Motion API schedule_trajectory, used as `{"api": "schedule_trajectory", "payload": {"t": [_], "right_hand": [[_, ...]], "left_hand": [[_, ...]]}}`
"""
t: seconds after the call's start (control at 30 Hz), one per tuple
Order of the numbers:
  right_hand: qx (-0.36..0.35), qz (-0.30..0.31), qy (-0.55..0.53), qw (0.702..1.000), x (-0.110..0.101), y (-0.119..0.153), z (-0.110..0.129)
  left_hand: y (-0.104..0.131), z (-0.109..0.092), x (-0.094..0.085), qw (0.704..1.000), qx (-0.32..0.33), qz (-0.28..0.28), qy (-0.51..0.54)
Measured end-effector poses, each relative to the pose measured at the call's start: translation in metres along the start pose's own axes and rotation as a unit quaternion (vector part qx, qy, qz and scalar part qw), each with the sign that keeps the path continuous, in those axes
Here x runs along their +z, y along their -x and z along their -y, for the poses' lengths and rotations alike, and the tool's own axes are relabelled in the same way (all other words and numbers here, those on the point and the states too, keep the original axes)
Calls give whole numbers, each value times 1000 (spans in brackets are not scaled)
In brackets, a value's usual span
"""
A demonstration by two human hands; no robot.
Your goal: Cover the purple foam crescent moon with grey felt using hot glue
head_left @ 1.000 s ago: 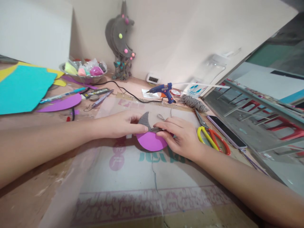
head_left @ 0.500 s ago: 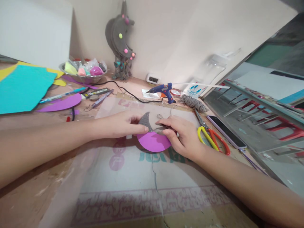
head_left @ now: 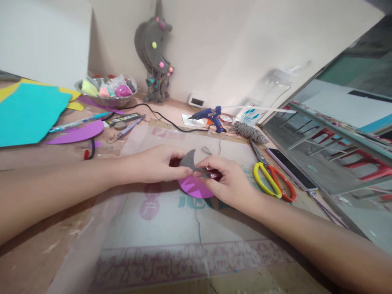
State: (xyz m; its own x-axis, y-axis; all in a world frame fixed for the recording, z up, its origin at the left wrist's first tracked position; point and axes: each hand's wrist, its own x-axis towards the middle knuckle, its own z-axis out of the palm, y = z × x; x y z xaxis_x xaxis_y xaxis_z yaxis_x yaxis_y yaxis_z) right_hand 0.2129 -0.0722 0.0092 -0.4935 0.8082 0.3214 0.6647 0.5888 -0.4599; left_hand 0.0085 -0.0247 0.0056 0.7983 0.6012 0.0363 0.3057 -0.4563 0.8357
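Observation:
My left hand (head_left: 159, 164) pinches a purple paper cutout (head_left: 195, 188) at its left side. A pointed grey piece covered in rows of yarn (head_left: 188, 159) stands up from the cutout beside my left thumb. At the cutout's right side, the fingers of my right hand (head_left: 232, 177) are closed on grey yarn, partly hidden by the fingers. A thin loop of loose yarn (head_left: 206, 150) lies on the plastic sheet just beyond my hands.
A blue glue gun (head_left: 211, 116), a grey yarn bundle (head_left: 249, 132), scissors (head_left: 269, 179) and a phone (head_left: 290, 169) lie behind and to the right. Left are teal sheets (head_left: 30, 114), pens (head_left: 81, 122) and a metal bowl (head_left: 105, 98). A grey moon ornament (head_left: 154, 53) leans against the wall.
My right hand has moved slightly left, its fingers closing in over the cutout's right side. The grey pointed piece has tilted and sits a little lower.

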Motion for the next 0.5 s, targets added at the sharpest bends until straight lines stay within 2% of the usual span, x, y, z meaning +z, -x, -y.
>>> {"api": "schedule_trajectory", "payload": {"t": [0.3,0.5], "right_hand": [[25,7,-60,998,-3,0,3],[56,-11,-78,995,-4,-3,3]], "left_hand": [[0,-1,-1,999,-16,-11,-32],[0,0,-1,1000,-6,-6,-13]]}}
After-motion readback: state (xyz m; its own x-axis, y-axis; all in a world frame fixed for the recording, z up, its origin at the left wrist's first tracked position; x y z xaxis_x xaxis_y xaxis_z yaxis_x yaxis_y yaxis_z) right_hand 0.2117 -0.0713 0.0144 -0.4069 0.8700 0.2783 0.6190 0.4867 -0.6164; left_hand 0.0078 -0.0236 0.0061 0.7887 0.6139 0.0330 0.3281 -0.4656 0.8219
